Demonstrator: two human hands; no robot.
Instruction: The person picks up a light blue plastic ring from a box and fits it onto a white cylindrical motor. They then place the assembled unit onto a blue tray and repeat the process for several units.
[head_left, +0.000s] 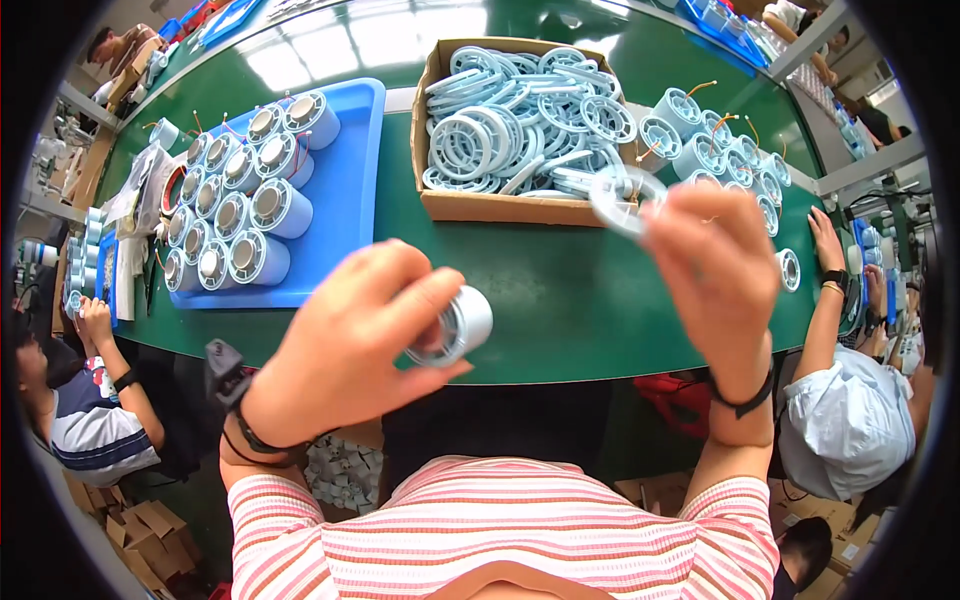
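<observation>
My left hand [350, 340] is closed round a pale blue cylindrical housing [472, 322], held above the near edge of the green table. Its open end faces my palm, partly hidden by the fingers. My right hand [715, 260] pinches a pale blue plastic ring [618, 200] by its edge, just off the near right corner of the cardboard box [510, 208]. Many similar rings [520, 125] lie heaped in that box. The two held pieces are well apart.
At left, a blue tray [345, 200] carries rows of housings [262, 205] with metal-looking centres. More housings [700, 150] with coloured wires stand right of the box; one [788, 270] lies near my right wrist. Co-workers sit on both sides, one resting a hand [826, 240] on the table.
</observation>
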